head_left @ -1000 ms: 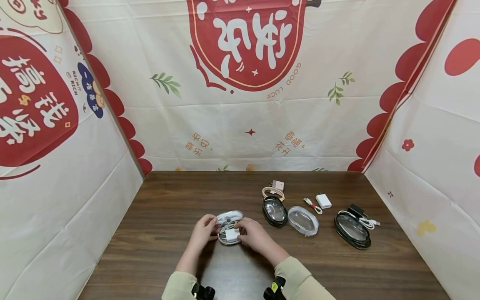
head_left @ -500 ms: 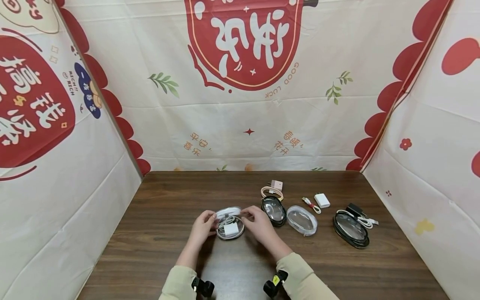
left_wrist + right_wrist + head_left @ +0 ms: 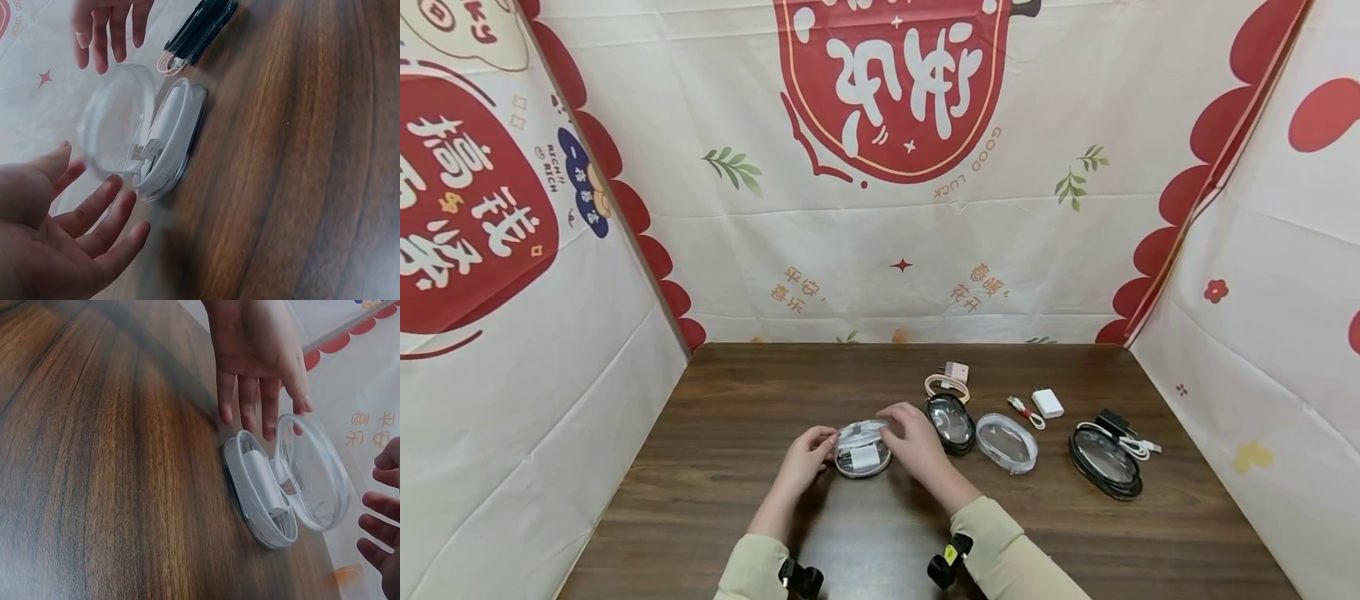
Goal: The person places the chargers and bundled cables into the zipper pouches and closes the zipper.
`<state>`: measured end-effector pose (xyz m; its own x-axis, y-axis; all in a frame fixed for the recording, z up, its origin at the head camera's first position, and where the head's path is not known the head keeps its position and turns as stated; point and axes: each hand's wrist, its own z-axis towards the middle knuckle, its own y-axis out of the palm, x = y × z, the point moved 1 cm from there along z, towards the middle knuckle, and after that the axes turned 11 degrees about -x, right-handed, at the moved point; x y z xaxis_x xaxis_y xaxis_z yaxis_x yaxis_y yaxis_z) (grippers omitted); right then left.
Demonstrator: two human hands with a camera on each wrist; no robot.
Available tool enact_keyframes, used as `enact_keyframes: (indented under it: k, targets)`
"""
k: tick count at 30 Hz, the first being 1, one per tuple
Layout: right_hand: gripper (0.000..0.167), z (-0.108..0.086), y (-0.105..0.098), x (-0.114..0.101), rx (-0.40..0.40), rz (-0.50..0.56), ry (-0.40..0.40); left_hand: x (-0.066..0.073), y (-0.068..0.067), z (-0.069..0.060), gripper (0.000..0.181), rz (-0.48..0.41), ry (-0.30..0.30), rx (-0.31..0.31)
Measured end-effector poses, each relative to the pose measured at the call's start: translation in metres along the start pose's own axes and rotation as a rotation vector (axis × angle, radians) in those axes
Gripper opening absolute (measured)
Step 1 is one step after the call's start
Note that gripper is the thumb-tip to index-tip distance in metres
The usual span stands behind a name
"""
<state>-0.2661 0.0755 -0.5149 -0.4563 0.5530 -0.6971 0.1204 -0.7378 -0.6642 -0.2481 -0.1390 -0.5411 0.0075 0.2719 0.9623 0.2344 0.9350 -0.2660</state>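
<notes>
A clear oval case (image 3: pixel 862 467) holds a white adapter (image 3: pixel 865 457) and a coiled pale cable; its clear lid (image 3: pixel 115 125) stands tilted up on one long side in the wrist views. At the case's left end is the left hand (image 3: pixel 801 467), fingers spread and loosely bent; in the right wrist view its thumb and a finger (image 3: pixel 305 405) meet the lid's rim. The right hand (image 3: pixel 919 450) hovers by the case's right end, and its relaxed fingers (image 3: pixel 378 506) hang apart from the lid in the right wrist view.
Right of the hands lie a black-rimmed case (image 3: pixel 951 423), an empty clear case (image 3: pixel 1007 443) and another black-rimmed case (image 3: pixel 1105 460). Near them are a pink adapter (image 3: pixel 957 372) with a cable, a white adapter (image 3: pixel 1047 403), a red-tied cable (image 3: pixel 1026 412) and a black adapter (image 3: pixel 1113 422).
The right hand has let go of the white adapter, which now lies in the case, and has moved up to the right end. The lid looks lowered further over the contents.
</notes>
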Motion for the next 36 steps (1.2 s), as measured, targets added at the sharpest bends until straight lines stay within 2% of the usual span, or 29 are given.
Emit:
enact_keyframes:
  k: [4, 9, 12, 16, 20, 24, 27, 28, 31, 34, 36]
  targets:
    - [0.02, 0.002, 0.001, -0.001, -0.058, -0.051, -0.011, 0.001, -0.003, -0.002, 0.022, 0.014, 0.015, -0.003]
    - [0.024, 0.005, 0.003, -0.003, -0.151, -0.176, -0.055, 0.002, -0.008, -0.002, 0.021, 0.012, 0.006, 0.02]
    - [0.029, 0.006, 0.004, -0.004, -0.213, -0.263, -0.103, 0.001, -0.012, 0.001, 0.022, 0.024, -0.005, 0.034]
    - [0.038, 0.005, 0.008, -0.004, -0.313, -0.371, -0.148, 0.0, -0.019, 0.008, 0.022, 0.07, -0.008, 0.02]
    - [0.049, 0.002, 0.013, -0.002, -0.419, -0.458, -0.162, -0.002, -0.023, 0.017, 0.021, 0.148, -0.02, -0.027]
    - [0.06, 0.0, 0.017, 0.002, -0.494, -0.499, -0.163, 0.0, -0.028, 0.024, 0.021, 0.283, -0.036, -0.115]
    - [0.065, 0.0, 0.02, 0.004, -0.518, -0.495, -0.156, 0.002, -0.032, 0.032, 0.023, 0.423, 0.019, -0.203]
    - [0.066, 0.0, 0.02, 0.005, -0.522, -0.494, -0.151, 0.001, -0.034, 0.035, 0.023, 0.469, 0.07, -0.231]
    - [0.069, 0.0, 0.022, 0.006, -0.542, -0.502, -0.126, 0.0, -0.034, 0.041, 0.024, 0.545, 0.146, -0.293]
    - [0.07, -0.001, 0.022, 0.007, -0.578, -0.522, -0.105, -0.002, -0.03, 0.046, 0.023, 0.565, 0.149, -0.335]
    - [0.071, -0.002, 0.022, 0.007, -0.6, -0.532, -0.094, -0.001, -0.026, 0.047, 0.022, 0.571, 0.11, -0.352]
